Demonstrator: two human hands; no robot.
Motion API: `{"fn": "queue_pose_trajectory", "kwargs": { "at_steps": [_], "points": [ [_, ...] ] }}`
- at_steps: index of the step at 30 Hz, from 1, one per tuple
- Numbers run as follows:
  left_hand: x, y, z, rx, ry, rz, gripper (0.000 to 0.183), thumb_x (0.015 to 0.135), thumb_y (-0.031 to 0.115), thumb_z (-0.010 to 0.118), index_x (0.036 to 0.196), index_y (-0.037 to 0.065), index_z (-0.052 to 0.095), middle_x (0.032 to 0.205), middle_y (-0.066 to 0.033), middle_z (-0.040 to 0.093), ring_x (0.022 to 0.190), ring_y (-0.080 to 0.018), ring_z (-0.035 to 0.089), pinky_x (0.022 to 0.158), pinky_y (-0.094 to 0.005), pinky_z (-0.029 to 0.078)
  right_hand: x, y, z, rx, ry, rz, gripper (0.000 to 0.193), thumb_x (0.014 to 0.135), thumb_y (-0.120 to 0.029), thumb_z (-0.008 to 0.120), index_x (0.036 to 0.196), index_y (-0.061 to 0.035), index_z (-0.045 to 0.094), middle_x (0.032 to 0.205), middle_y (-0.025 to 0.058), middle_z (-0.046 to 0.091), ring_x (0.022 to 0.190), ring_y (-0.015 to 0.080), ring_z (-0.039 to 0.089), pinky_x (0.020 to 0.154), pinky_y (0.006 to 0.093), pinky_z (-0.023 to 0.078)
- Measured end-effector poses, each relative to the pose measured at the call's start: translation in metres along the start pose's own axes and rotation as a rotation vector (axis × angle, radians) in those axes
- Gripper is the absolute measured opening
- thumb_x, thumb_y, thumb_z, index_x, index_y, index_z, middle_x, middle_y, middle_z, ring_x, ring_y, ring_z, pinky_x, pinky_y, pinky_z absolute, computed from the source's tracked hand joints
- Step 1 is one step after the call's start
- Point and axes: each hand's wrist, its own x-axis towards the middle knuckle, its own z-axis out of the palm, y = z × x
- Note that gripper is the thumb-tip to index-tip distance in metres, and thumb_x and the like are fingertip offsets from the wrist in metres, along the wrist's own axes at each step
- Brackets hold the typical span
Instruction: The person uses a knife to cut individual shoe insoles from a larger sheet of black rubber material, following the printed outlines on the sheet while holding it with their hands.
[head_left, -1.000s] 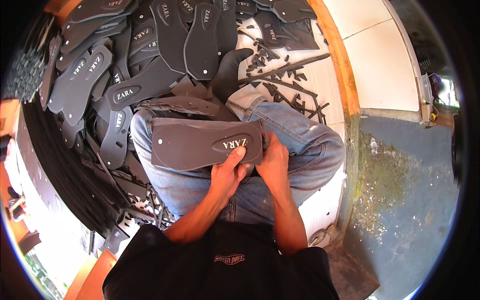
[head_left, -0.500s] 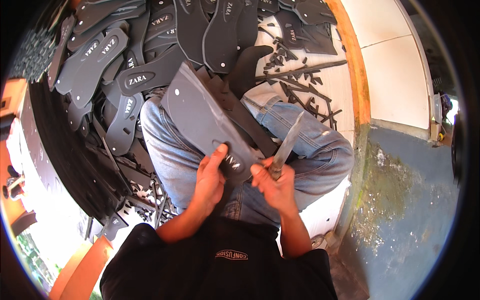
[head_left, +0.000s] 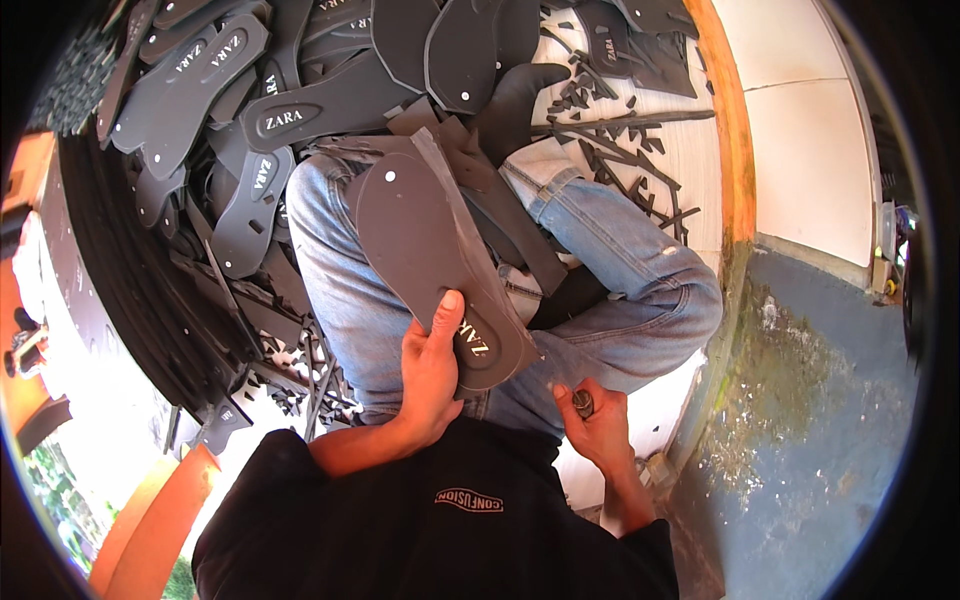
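Observation:
My left hand [head_left: 430, 370] is closed on the heel end of a dark grey foam sandal sole [head_left: 420, 235], thumb on top beside its oval stamped patch. The sole lies slanted above my lap, its toe end with a small white dot pointing away. A thin rough strip of surplus foam [head_left: 455, 205] still runs along its right edge. To the right and nearer my body, my right hand [head_left: 603, 430] is wrapped round a knife [head_left: 583, 402]. Only its handle end shows; the blade is hidden. Knife and sole are apart.
Many similar soles [head_left: 330, 105] are heaped beyond my crossed legs [head_left: 630, 280]. Dark foam offcuts [head_left: 640, 170] litter the pale floor at the far right. A stack of black sheets [head_left: 130, 300] curves along the left. An orange-brown edge [head_left: 735, 130] borders the floor on the right.
My right hand has drawn the knife away from the sole, toward my body and right, turning its blade out of sight. The sole has turned more upright in my left hand.

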Motion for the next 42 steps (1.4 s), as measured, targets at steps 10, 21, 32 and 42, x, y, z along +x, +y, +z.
{"fn": "queue_pose_trajectory", "kwargs": {
  "at_steps": [10,21,32,42],
  "points": [
    [0.003,-0.004,-0.001,-0.035,-0.001,-0.004,0.039,0.089,0.034,0.059,0.108,0.0,0.054,0.095,-0.0076,0.062,0.081,-0.0136,0.062,0.07,-0.0267,0.053,-0.009,0.007,0.022,-0.055,0.087,0.003,0.026,0.077,-0.014,0.066,0.062,-0.0032,0.049,0.049,0.0149,0.051,0.046,0.0341,0.055,0.043,0.0381,0.041],
    [0.023,-0.025,-0.021,-0.101,-0.095,0.126,0.03,0.087,0.024,0.063,0.103,0.0,0.057,0.092,-0.006,0.063,0.079,-0.0126,0.061,0.069,-0.0266,0.052,-0.003,-0.013,0.043,-0.123,0.111,0.067,0.025,0.081,-0.017,0.062,0.064,-0.0038,0.049,0.049,0.0168,0.052,0.047,0.0372,0.055,0.045,0.0439,0.042],
    [0.026,-0.028,-0.027,-0.091,-0.07,0.177,0.024,0.087,0.019,0.063,0.102,0.0,0.058,0.091,-0.0039,0.061,0.079,-0.0103,0.058,0.071,-0.0253,0.049,0.029,-0.029,0.041,-0.225,-0.013,0.0,0.021,0.079,-0.018,0.062,0.069,-0.0029,0.052,0.055,0.0197,0.056,0.055,0.0415,0.057,0.055,0.0483,0.044],
    [0.025,-0.026,-0.026,-0.17,-0.086,0.149,0.025,0.088,0.022,0.062,0.101,0.001,0.059,0.092,-0.0041,0.062,0.078,-0.0098,0.059,0.07,-0.024,0.049,0.018,-0.015,0.03,-0.172,-0.118,0.11,0.02,0.078,-0.017,0.061,0.068,-0.0019,0.052,0.058,0.0203,0.058,0.059,0.042,0.058,0.058,0.0493,0.044]
  ]
}}
